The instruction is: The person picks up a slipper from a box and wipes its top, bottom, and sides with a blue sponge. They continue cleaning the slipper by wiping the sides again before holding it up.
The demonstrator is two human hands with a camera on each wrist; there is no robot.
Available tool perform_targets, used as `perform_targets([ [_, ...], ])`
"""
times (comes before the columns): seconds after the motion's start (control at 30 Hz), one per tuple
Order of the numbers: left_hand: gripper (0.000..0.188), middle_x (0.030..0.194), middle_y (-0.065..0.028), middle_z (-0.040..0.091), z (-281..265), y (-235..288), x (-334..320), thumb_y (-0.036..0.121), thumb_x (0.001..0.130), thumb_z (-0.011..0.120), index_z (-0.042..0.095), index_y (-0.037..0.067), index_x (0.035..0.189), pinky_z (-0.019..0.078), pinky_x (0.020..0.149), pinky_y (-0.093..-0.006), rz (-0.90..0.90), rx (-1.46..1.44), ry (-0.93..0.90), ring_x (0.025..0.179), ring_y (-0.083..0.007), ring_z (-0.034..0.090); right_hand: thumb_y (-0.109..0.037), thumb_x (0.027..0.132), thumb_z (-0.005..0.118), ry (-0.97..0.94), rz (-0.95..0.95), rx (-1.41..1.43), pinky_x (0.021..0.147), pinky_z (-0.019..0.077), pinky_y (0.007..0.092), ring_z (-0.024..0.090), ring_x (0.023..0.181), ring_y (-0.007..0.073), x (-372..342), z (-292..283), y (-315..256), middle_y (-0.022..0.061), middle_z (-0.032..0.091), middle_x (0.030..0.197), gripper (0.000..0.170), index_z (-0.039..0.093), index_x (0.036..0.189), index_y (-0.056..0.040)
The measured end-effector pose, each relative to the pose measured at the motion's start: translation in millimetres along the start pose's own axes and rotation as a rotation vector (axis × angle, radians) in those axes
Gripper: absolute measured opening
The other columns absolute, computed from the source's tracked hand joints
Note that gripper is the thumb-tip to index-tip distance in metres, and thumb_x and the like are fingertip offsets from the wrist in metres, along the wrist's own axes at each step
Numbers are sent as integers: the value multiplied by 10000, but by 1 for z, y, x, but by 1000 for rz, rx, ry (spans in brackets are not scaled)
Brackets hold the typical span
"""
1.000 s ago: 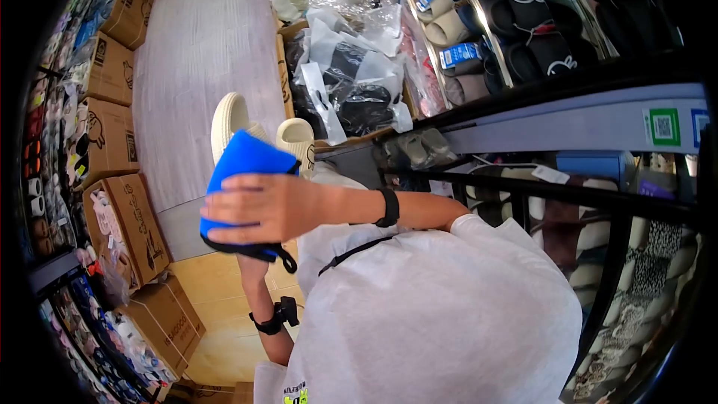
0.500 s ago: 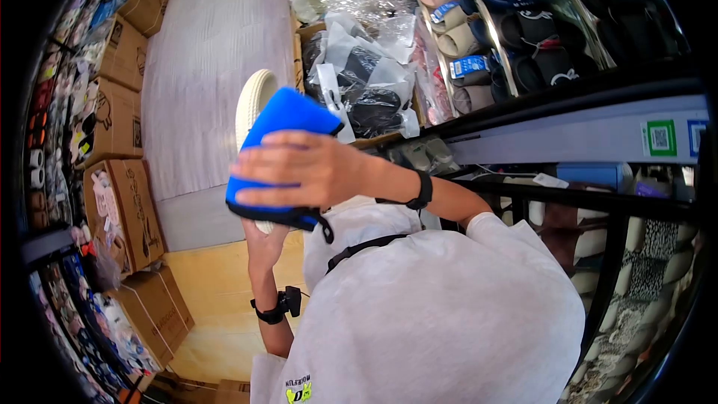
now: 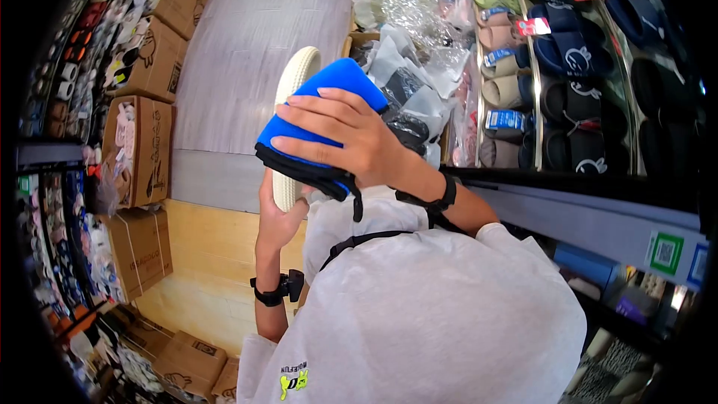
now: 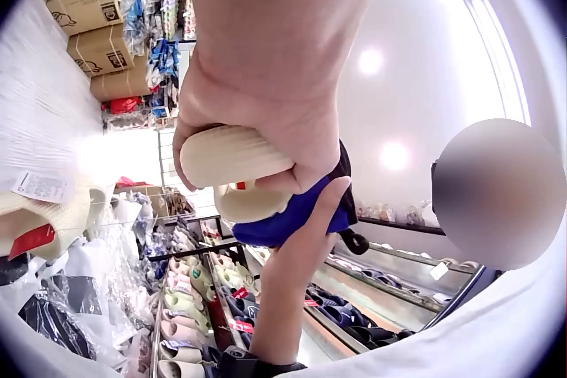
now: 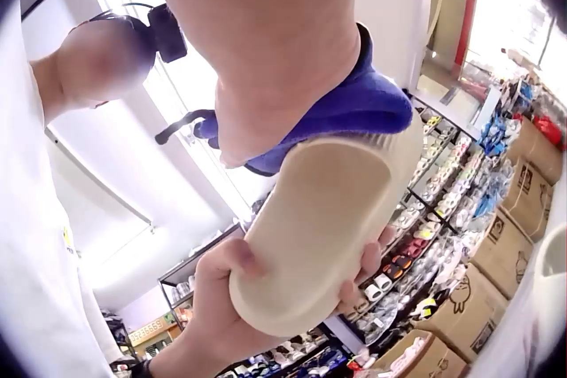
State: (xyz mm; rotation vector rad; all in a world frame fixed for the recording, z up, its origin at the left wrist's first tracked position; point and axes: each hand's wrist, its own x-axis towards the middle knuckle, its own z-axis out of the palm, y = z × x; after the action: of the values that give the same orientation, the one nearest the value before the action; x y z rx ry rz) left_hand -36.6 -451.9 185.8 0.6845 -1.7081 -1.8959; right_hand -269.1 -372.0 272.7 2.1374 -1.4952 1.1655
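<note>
A cream slipper (image 3: 294, 78) with a ribbed side is held in front of the body. The left hand (image 3: 278, 217) grips its heel end from below, thumb on one side and fingers on the other in the right wrist view. Draped across the slipper's middle is a blue cloth (image 3: 340, 78) with black edging and a black loop. The right hand (image 3: 348, 135) holds this cloth, fingers spread over its top, and the thumb lies along the cloth in the left wrist view. In the right wrist view the cloth (image 5: 363, 108) lies against the slipper's upper end, above the pale sole (image 5: 310, 218).
Another cream slipper (image 4: 44, 218) with a red tag lies near plastic-wrapped goods. A carton of bagged slippers (image 3: 407, 82) stands ahead, beside a rack of slides (image 3: 568, 97). Cardboard boxes (image 3: 142, 150) and shelves line the left side, along a grey plank floor (image 3: 254, 30).
The head view has swung, and both hands, slipper and cloth sit farther up and right in it. More of the slipper's heel end now shows below the cloth.
</note>
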Motion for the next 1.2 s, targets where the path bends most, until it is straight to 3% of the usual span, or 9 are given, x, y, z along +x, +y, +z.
perform_targets([
  [0.07, 642, 1310, -108, 642, 10, -9, -6, 6, 885, 737, 507, -3, 1484, 533, 1045, -359, -23, 88, 30, 1207, -198, 640, -273, 999, 675, 7, -34, -37, 1206, 425, 441, 656, 1366, 263, -6, -1, -1, 94, 701, 1480, 416, 742, 1403, -198],
  [0.1, 742, 1420, -131, 601, 21, -12, -3, 58, 893, 801, 446, 4, 1543, 523, 1087, -377, 78, 154, 112, 1291, -223, 618, -250, 1009, 663, 21, -72, -13, 1201, 426, 429, 657, 1362, 239, -8, -2, -2, 71, 714, 1464, 401, 742, 1400, -205],
  [0.13, 820, 1499, -137, 555, 25, -12, -2, 98, 895, 842, 395, 8, 1577, 514, 1114, -394, -4, 108, 64, 1339, -239, 602, -223, 1004, 654, 21, -143, -62, 1198, 424, 414, 657, 1360, 227, -14, -1, 2, 52, 724, 1451, 398, 745, 1392, -212],
  [0.3, 643, 1334, -131, 672, 49, -1, 1, 89, 870, 857, 549, -9, 1426, 514, 1097, -400, 21, 176, 97, 1288, -229, 632, -249, 971, 704, 23, -107, 43, 1219, 393, 417, 654, 1366, 227, -30, -12, 19, 49, 704, 1478, 420, 753, 1388, -222],
  [0.6, 767, 1408, -145, 649, 79, -8, -13, 87, 825, 927, 540, 11, 1482, 499, 1127, -420, 57, 255, 157, 1323, -258, 624, -288, 952, 694, 14, -126, 117, 1212, 407, 441, 626, 1397, 237, -52, -29, 18, 63, 673, 1524, 478, 724, 1425, -224],
  [0.9, 689, 1296, -125, 708, 94, 2, -6, 42, 819, 906, 580, 22, 1426, 533, 1052, -394, 63, 252, 109, 1225, -218, 666, -311, 977, 717, 36, -96, 62, 1183, 412, 417, 663, 1342, 230, -62, -36, 21, 54, 730, 1445, 400, 773, 1360, -208],
  [0.93, 619, 1218, -104, 714, 97, 4, -4, -17, 817, 822, 596, 17, 1393, 534, 1023, -370, 98, 250, 101, 1162, -185, 661, -369, 975, 736, 26, -74, 67, 1188, 412, 438, 663, 1341, 255, -62, -38, 25, 69, 730, 1439, 422, 775, 1355, -190],
  [1.03, 579, 1146, -77, 697, 100, 20, 2, -64, 793, 634, 604, -6, 1368, 527, 1005, -348, 7, 161, 103, 1102, -156, 633, -299, 956, 716, 88, 33, 144, 1181, 417, 457, 648, 1350, 270, -53, -40, 24, 95, 697, 1470, 435, 761, 1372, -182],
  [1.2, 596, 1186, -90, 721, 96, 10, -4, -39, 808, 783, 608, 12, 1375, 541, 1021, -373, 133, 186, 160, 1132, -189, 667, -283, 975, 666, 9, -98, 54, 1188, 415, 439, 643, 1368, 243, -58, -25, 18, 65, 703, 1478, 423, 763, 1379, -210],
])
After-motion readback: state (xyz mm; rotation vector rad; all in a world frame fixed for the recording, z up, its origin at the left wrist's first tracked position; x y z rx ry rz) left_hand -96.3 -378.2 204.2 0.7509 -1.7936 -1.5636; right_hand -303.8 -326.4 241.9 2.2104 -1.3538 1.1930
